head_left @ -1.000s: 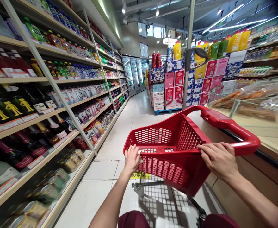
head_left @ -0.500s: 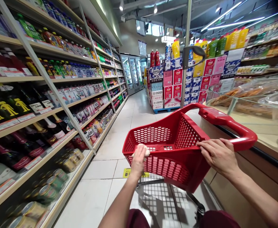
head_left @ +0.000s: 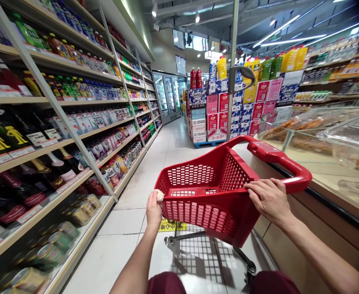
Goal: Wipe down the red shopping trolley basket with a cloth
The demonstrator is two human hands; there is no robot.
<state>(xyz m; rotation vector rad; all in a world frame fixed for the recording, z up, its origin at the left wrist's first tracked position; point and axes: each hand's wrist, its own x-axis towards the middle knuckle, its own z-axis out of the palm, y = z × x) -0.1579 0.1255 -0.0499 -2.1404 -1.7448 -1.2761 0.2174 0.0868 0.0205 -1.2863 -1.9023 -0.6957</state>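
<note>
A red plastic shopping cart [head_left: 194,197] with perforated sides stands before me, turned sideways, its basket bare inside. At the basket's far left corner, my left hand [head_left: 153,209] is closed on a crumpled white cloth [head_left: 160,196], which touches the rim. Most of the cloth is hidden by my fingers. My right hand [head_left: 269,199] grips the near rim close to the red push handle [head_left: 298,176], with its fingers bent over the edge.
Shelves of bottles and cans [head_left: 84,136] line the left side. A glass-topped food counter [head_left: 289,141] stands at the right. Stacked drink cartons [head_left: 214,118] and a metal pole [head_left: 232,45] are ahead. A yellow sign [head_left: 171,225] lies on the tiled floor.
My left hand has moved left with the cloth, from the near side rim to the basket's end corner. The right hand keeps its grip. The whole view has shifted slightly.
</note>
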